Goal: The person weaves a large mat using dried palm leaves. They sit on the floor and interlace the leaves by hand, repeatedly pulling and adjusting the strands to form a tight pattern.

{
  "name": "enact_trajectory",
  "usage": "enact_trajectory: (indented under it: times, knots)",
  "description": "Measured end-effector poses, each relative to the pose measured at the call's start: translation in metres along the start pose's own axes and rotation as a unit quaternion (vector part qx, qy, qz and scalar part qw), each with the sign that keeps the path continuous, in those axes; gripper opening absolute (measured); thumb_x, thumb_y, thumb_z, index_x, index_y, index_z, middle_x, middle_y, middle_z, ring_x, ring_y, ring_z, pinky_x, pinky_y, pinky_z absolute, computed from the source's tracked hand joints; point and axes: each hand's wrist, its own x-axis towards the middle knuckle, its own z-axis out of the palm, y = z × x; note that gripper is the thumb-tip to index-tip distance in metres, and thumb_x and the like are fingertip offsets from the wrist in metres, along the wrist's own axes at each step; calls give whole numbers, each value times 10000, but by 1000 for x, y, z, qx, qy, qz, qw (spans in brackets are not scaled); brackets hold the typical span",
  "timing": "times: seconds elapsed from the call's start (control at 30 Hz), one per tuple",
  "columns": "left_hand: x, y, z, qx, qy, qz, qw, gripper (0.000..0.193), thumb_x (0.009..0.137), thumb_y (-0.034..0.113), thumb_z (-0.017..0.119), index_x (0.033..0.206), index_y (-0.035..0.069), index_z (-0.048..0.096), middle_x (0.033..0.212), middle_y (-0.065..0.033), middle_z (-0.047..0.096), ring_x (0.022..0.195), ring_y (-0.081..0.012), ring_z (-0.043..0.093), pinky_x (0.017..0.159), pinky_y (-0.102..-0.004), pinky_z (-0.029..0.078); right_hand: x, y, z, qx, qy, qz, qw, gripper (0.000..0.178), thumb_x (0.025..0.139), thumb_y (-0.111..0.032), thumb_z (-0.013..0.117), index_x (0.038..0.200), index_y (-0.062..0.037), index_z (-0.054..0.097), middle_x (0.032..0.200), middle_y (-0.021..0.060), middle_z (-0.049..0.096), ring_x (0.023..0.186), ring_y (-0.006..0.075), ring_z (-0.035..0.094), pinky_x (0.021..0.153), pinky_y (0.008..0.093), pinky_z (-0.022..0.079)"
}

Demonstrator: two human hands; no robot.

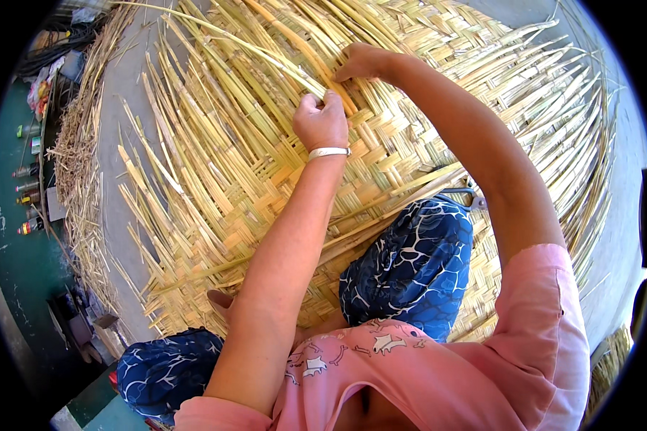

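Observation:
A large mat (pixel 370 154) of split, pale yellow reed strips is spread beneath me, woven in the middle with long loose ends fanning out. My left hand (pixel 321 126), a white band at its wrist, is closed around a pale reed strip (pixel 266 52) that runs up to the far left. Just beyond it, my right hand (pixel 363 62) reaches across with bent fingers pressed on an orange-tinted reed strip (pixel 298 43); its fingertips are partly hidden. Several loose reeds (pixel 366 219) lie across the weave in front of my knee.
A metal tool with a blue handle (pixel 476 201) rests on the mat beside my patterned knee (pixel 417 258). Dry reed scraps (pixel 86 165) are heaped along the left. Bottles (pixel 30 227) stand on the green floor (pixel 14 266) beyond, and dark cables (pixel 57 43) lie farther back.

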Motion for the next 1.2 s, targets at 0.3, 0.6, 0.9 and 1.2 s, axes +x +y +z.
enact_trajectory:
  times: [0.3,0.6,0.9,1.2]
  knots:
    - [36,-26,3,268,-113,95,952,217,769,193,636,751,-20,596,657,-177,617,604,-296,613,605,-392,489,-46,2,2,271,-7,-29,962,471,723,-316,786,1012,11,610,943,98,634,896,164,572,796,289,442]
    - [56,-24,-8,326,-335,147,872,345,762,176,642,1071,23,625,952,-216,651,874,-331,635,800,-370,492,-52,31,-8,568,52,-75,818,310,818,-268,699,1065,-105,607,903,0,602,855,108,552,799,260,430]
    - [66,-3,-1,357,-401,1,844,301,834,124,648,1062,-61,583,746,-62,625,502,-100,531,473,-248,458,-95,67,-1,476,236,-78,844,174,864,-123,632,1025,-57,636,865,39,599,824,107,588,724,231,502]
    - [43,0,-5,205,-297,-72,930,253,858,98,580,1088,-5,603,875,-126,670,631,-160,648,586,-267,525,-88,77,11,379,358,19,853,124,859,-80,600,972,-55,645,730,29,611,582,94,578,533,229,457]
